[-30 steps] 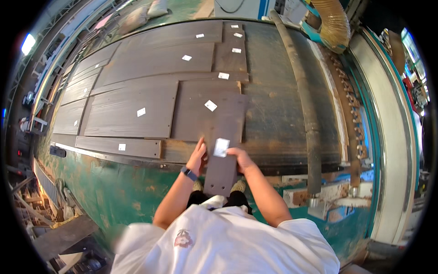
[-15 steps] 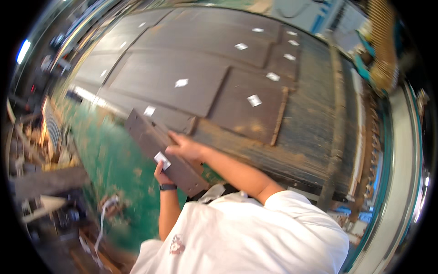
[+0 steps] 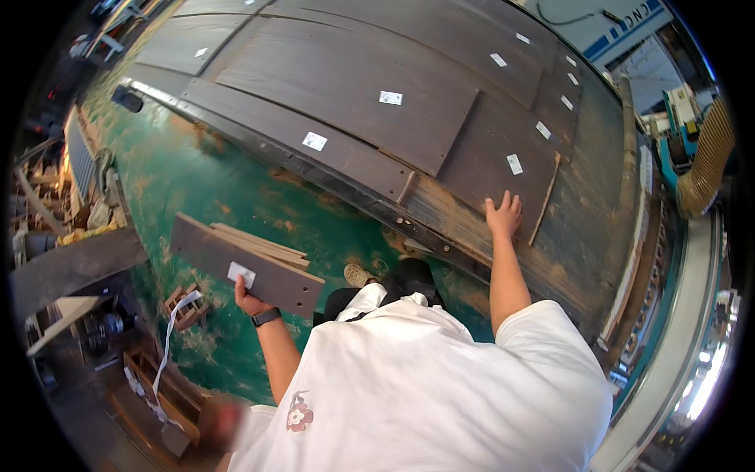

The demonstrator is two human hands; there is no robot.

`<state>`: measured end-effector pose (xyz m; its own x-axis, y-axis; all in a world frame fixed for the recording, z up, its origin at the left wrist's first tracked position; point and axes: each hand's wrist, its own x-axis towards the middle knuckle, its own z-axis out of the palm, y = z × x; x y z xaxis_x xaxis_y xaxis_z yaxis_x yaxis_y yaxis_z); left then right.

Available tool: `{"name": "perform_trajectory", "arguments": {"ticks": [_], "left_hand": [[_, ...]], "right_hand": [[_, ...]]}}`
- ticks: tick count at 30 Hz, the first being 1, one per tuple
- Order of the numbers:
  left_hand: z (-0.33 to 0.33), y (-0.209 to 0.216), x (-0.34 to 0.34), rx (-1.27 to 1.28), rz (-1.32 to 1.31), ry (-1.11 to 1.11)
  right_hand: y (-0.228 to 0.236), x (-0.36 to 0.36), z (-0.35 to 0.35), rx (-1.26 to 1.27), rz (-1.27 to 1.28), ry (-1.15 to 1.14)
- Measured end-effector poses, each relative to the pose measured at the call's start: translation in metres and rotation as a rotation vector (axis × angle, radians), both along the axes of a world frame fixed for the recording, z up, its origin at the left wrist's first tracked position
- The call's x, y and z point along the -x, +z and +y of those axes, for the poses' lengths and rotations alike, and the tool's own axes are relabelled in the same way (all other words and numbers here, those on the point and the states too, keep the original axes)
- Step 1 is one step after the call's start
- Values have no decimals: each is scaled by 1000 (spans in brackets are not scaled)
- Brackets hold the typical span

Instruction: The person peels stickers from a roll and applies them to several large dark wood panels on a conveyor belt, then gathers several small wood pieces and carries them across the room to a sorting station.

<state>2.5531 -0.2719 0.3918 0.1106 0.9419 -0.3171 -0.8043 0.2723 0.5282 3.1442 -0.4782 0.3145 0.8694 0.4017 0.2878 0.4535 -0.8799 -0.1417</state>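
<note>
My left hand (image 3: 250, 300), a dark band on its wrist, grips a small stack of narrow brown boards (image 3: 275, 277) at the left, clear of the table. The front board carries a white label and has holes near its right end; pale edges of other boards show behind it. My right hand (image 3: 504, 215) reaches out over the table with fingers spread, resting on the near edge of a brown panel (image 3: 491, 149) with a white label. To the left of that panel lies a long narrow brown board (image 3: 259, 118), with a larger panel (image 3: 338, 79) behind it.
More labelled brown panels (image 3: 440, 39) cover the far part of the machine bed (image 3: 586, 181). Sawdust marks the bed and the green floor (image 3: 212, 189). A ribbed hose (image 3: 708, 157) hangs at the right beside a pale rail (image 3: 668, 338). Wood scraps (image 3: 185, 307) lie at lower left.
My right hand has left the held boards and moved right onto the table panel. The left hand has swung the boards left and down, away from the table. The view has shifted.
</note>
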Motion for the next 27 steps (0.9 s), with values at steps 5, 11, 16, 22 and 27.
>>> {"name": "perform_trajectory", "arguments": {"ticks": [5, 11, 16, 22, 27], "left_hand": [[40, -16, 11, 37, -44, 116], [89, -16, 12, -3, -32, 239], [129, 9, 9, -34, -69, 279], [146, 37, -6, -95, 22, 395], [162, 32, -7, -30, -3, 433]], "right_hand": [[47, 50, 76, -86, 248, 421], [82, 158, 232, -128, 202, 1161], [87, 204, 336, 241, 271, 1041], [89, 216, 347, 278, 122, 990], [121, 206, 353, 246, 240, 1042]]}}
